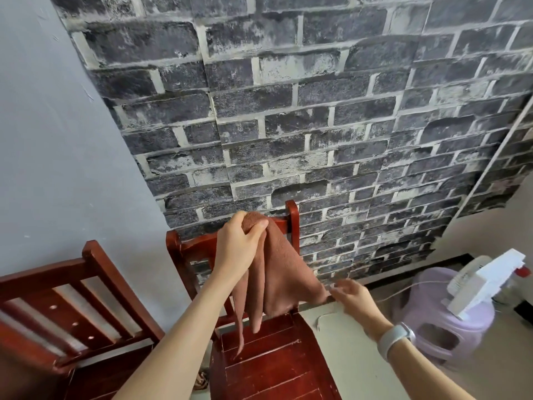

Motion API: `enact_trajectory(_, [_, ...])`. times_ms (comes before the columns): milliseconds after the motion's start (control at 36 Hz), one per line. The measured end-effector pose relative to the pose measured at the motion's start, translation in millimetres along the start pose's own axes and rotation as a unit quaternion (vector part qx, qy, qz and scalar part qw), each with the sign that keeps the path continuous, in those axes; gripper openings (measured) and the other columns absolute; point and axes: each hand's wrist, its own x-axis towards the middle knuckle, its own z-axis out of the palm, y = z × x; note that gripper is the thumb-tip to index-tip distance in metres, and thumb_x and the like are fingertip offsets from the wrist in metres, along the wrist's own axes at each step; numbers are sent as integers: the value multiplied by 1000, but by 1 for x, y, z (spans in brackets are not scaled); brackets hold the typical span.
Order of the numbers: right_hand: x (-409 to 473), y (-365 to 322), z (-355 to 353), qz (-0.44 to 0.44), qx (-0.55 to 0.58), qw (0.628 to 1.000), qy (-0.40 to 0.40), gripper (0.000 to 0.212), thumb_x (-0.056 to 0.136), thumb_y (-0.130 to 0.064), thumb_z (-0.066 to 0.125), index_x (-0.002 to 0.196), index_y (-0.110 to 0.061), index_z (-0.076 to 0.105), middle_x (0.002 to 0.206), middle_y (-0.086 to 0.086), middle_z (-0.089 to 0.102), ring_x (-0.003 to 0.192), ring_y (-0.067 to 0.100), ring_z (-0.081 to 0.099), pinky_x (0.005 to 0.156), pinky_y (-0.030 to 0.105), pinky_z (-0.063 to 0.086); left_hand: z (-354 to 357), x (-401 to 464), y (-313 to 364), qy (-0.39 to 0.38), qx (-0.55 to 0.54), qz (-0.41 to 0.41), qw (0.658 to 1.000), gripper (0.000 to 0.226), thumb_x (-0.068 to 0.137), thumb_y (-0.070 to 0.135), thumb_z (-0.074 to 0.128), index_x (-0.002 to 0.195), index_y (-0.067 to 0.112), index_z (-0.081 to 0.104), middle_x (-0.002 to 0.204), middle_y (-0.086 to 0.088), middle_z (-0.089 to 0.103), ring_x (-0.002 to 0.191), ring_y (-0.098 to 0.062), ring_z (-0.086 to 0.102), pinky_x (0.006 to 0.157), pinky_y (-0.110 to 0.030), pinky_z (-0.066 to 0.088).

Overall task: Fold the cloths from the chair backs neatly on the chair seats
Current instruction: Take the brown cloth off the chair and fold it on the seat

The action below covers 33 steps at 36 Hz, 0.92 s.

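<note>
Brown cloth [275, 272], soft and finely ribbed like microfibre, bunched at the top and hanging in long folds and pointed tails. Held up in front of the back of a red-brown wooden chair [277, 368], glossy lacquer, square posts, planked seat; lowest tails dangling over the rear of the seat, touching or not cannot be told.

Left hand [238, 243] raised, fingers [239, 219] curled over the gathered top of the cloth, thumb pressed against it from the right: a firm grip on the bunch. Right hand [356, 297] lower and to the right, blurred; its fingers [340, 287] at the cloth's lower right corner, seemingly pinching it, though too smeared to say for certain. Pale smooth watch [396, 337] on the right wrist.

Second chair [72, 301] of the same lacquered wood at lower left, slatted, cut off by the frame edge. Behind, wall covering printed as rough grey bricks [288, 111] with pale mortar lines, beside a plain grey wall. At right, a rounded lilac plastic stool [441, 327] with a white fan [487, 281] lying on it; a small object with a red part beyond, partly hidden. Top rail of the nearer chair largely concealed by hand and cloth.
</note>
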Motion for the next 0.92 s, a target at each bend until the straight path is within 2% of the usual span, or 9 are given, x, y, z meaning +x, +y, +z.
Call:
enact_trajectory(167, [-13,8,45,136,138,971,-138,59,88,-24,61,136,-8,33,124,9,51,121,25,44,99,45,38,-17,0,25,24,-38,38,998,14,86,25,62,82,13,58,70,10,58,61,5,54,57,-7,40])
enact_trajectory(222, [-8,1,57,125,184,966,-133,57,89,-21,59,137,-9,32,122,6,49,118,21,42,103,47,32,-25,2,25,25,-48,41,998,12,86,26,62,84,15,59,74,9,61,64,6,56,58,-6,40])
enact_trajectory(333, [7,-15,70,111,207,962,-141,74,88,-24,59,146,-17,14,143,7,39,120,21,42,105,46,28,-42,5,20,11,-58,34,998,15,85,28,62,92,15,61,83,6,65,74,2,59,68,-14,45])
enact_trajectory(417, [16,-23,74,103,209,961,-151,77,85,-23,62,146,-19,15,124,11,51,128,30,41,101,45,35,-53,2,16,3,-58,19,998,19,85,27,63,96,11,63,87,2,66,82,-11,62,78,-32,49])
enact_trajectory(472, [17,-28,78,105,210,959,-160,87,74,-25,68,145,-23,18,107,8,53,104,24,56,76,35,48,-59,-2,12,-6,-62,20,998,4,85,23,63,86,19,62,82,5,64,78,-10,61,77,-37,48])
enact_trajectory(556, [15,-26,87,111,181,962,-173,65,79,-19,63,136,-16,33,79,3,56,65,15,50,57,26,34,-66,-11,6,-10,-73,19,997,11,85,19,64,79,27,59,79,6,64,75,-12,60,76,-39,49])
enact_trajectory(694, [4,-19,108,126,133,953,-241,3,86,-13,57,86,-12,59,71,6,54,62,16,49,58,24,41,-75,-16,-4,-3,-78,15,997,12,81,27,65,86,16,62,81,4,65,77,-10,60,76,-34,48])
enact_trajectory(833, [14,-7,117,46,-27,992,-112,27,83,-4,56,59,-13,60,55,4,54,57,21,53,59,35,48,-86,-20,-29,48,32,-9,998,14,83,24,65,87,11,62,81,0,66,82,-20,62,75,-32,46])
enact_trajectory(917, [14,-18,101,-7,-111,993,-48,13,84,-14,57,84,-7,69,76,14,64,80,30,62,72,38,51,-93,-26,-54,75,106,-37,991,20,84,29,62,93,11,61,90,-6,68,90,-26,61,77,-35,46])
